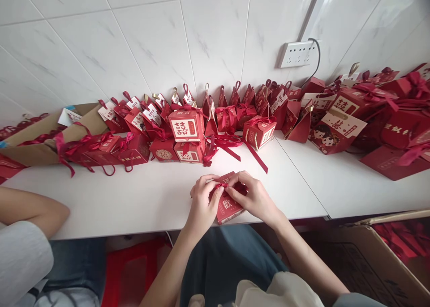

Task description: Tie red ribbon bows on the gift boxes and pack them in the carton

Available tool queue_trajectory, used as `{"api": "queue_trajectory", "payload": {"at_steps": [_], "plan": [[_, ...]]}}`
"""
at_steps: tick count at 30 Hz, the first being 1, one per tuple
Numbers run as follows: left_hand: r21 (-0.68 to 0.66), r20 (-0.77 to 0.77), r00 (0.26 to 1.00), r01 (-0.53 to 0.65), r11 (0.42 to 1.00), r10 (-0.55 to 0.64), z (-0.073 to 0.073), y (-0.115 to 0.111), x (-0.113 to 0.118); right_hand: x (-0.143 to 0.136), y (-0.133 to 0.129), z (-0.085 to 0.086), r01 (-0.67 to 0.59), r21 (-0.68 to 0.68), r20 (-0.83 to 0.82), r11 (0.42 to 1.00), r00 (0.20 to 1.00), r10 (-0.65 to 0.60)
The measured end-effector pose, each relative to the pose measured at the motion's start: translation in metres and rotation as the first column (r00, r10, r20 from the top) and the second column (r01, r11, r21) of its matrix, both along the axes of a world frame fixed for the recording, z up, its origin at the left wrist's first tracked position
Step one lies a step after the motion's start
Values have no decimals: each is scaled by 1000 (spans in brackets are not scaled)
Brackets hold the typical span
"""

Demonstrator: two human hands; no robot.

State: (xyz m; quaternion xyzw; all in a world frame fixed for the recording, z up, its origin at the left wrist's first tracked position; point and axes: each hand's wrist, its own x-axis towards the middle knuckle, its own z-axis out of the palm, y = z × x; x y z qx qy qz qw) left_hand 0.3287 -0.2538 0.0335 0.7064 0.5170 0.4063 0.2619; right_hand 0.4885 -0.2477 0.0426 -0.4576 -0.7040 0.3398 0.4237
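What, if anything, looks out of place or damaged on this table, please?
Nothing looks spilled or clearly damaged. Only the loose red ribbon looks a little untidy, its ends trailing across the white table beyond the box that the left hand and right hand touch.

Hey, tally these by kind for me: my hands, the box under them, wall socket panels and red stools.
Hands (left hand, right hand): 2
Red box under them: 1
Wall socket panel: 1
Red stool: 1
Total: 5
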Motion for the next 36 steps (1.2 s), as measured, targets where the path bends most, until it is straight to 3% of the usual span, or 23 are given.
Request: {"api": "queue_trajectory", "payload": {"at_steps": [5,9,15,19,26,31,36], "plan": [[-256,322,946,110,960,-23,-3,0,2,8,2,4,-58,-11,19,998,998,58],[-292,424,905,163,942,-25,-6,3,1,6,3,5,-32,5,40,999,999,32],[-275,361,932,139,951,-32,-6,3,1,3,0,0,9,11,51,1000,999,-10],[-281,351,936,108,954,-2,-6,1,2,5,-4,1,68,101,41,993,997,-73],[-295,407,913,124,947,7,-4,1,3,11,-17,12,7,204,272,979,960,-63],[-281,415,909,169,945,-39,-3,2,1,7,-14,7,23,172,220,985,974,-61],[-187,256,966,70,980,-21,1,-1,-6,9,-13,7,27,160,219,987,974,-62]]}}
